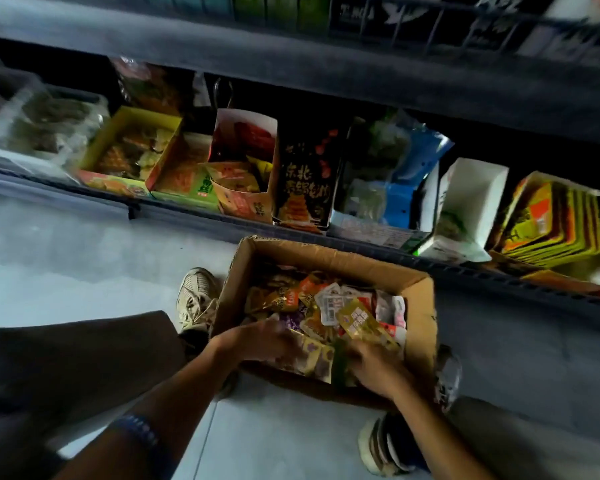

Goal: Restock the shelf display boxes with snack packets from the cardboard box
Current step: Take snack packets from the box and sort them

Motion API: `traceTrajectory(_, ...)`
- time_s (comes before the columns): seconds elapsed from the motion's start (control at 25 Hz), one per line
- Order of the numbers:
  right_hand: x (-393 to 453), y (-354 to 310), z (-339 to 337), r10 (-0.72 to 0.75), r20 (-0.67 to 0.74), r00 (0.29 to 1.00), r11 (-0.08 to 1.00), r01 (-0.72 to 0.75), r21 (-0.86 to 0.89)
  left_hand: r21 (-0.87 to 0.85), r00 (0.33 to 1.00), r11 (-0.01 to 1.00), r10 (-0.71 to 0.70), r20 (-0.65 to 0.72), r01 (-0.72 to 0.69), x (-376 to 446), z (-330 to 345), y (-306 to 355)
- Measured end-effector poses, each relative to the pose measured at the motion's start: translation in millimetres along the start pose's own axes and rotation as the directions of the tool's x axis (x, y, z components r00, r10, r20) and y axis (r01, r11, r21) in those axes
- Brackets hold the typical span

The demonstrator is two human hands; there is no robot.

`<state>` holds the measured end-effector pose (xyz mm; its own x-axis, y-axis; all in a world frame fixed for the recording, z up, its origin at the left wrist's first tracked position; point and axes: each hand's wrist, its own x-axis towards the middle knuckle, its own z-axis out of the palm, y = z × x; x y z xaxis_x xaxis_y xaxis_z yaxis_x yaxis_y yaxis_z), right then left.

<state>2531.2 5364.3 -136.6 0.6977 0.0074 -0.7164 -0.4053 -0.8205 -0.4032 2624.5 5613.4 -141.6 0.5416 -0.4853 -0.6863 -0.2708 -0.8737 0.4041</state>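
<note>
Shelf [291,233] of open-topped display boxes [246,168] sits right above my cardboard box [326,258] so it's a short reach, and I've got my left hand [257,341] and right hand [374,368] down in the snack packets [326,306], too blurry to tell what either's gripping.

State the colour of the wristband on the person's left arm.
Blue wristband, seen in the head view.

Two hands [257,341], one cardboard box [420,289], two shoes [194,296].
</note>
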Motion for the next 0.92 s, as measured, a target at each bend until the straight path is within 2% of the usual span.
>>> traceTrajectory(0.04,7,5,16,0.009,0.054,0.999,0.999,-0.007,-0.035,-0.013,0.998,1.000,0.003,-0.059,-0.003,17,-8,2)
traceTrajectory(0.08,10,9,30,0.030,0.074,0.997,0.997,-0.025,-0.070,0.038,0.982,0.999,-0.015,-0.188,0.022,30,-20,10)
traceTrajectory(0.16,19,13,44,0.068,0.027,0.997,0.994,-0.066,-0.083,0.125,0.909,0.988,-0.031,-0.416,0.090,53,-47,25)
traceTrajectory(0.2,24,14,45,0.071,-0.012,0.997,0.996,-0.072,-0.045,0.149,0.895,0.983,-0.028,-0.446,0.105,70,-50,20)
traceTrajectory(0.36,31,18,46,0.081,-0.113,0.990,0.996,-0.077,0.034,0.258,0.938,0.963,0.016,-0.346,0.079,110,-37,-7)
traceTrajectory(0.44,31,19,49,0.063,-0.107,0.992,0.998,-0.062,0.018,0.131,0.932,0.991,0.044,-0.361,0.003,124,-32,-20)
traceTrajectory(0.52,34,21,52,0.044,-0.108,0.993,0.999,-0.041,0.024,0.208,0.951,0.978,0.061,-0.304,0.004,144,-25,-41)
traceTrajectory(0.56,35,21,50,0.051,-0.100,0.994,0.999,-0.049,0.018,0.222,0.962,0.974,0.026,-0.273,0.037,150,-26,-43)
traceTrajectory(0.6,36,21,49,0.054,-0.102,0.993,0.999,-0.053,0.009,0.243,0.957,0.969,0.039,-0.286,0.033,153,-25,-43)
traceTrajectory(0.68,37,23,48,0.075,-0.102,0.992,0.997,-0.072,0.038,0.176,0.947,0.984,0.032,-0.319,0.026,152,-18,-33)
traceTrajectory(0.8,33,21,46,0.094,-0.066,0.993,0.994,-0.090,0.069,0.276,0.956,0.960,0.046,-0.290,0.038,148,-23,-13)
traceTrajectory(0.92,29,16,38,0.124,-0.079,0.989,0.987,-0.114,0.116,0.159,0.993,0.987,0.033,-0.110,-0.016,133,-56,-3)
